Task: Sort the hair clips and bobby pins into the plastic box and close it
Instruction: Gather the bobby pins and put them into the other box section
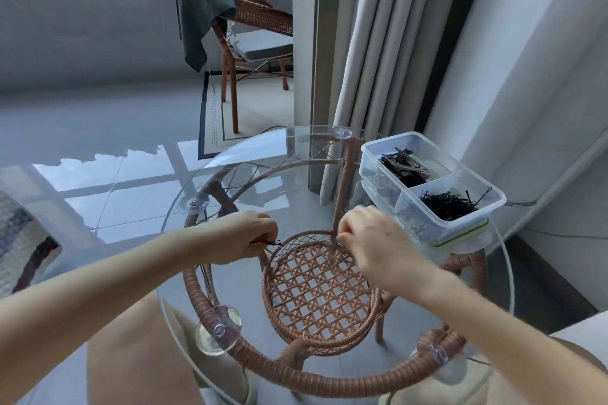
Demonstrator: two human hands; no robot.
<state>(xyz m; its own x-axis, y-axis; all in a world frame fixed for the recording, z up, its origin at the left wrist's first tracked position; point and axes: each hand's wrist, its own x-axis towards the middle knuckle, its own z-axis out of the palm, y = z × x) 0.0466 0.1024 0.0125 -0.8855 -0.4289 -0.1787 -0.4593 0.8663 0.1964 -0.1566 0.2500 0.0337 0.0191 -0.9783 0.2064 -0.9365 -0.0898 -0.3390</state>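
A clear plastic box (371, 158) stands at the right of the round glass table (250, 154), resting on its green-edged lid (460, 238). Its far compartment holds dark and pinkish hair clips (406, 168). The near compartment holds black bobby pins (447, 204). My left hand (245, 237) rests on the glass at the middle, fingers closed on a few black bobby pins (274, 243) that stick out to the right. My right hand (371, 240) hovers just left of the box, fingertips pinched; whatever they hold is too small to see.
Under the glass, a wicker frame (296, 375) with a woven lower shelf (319, 289) shows through. A curtain (378, 43) hangs behind the box, a white wall to the right. A wicker chair (256, 26) with a green cloth stands farther back.
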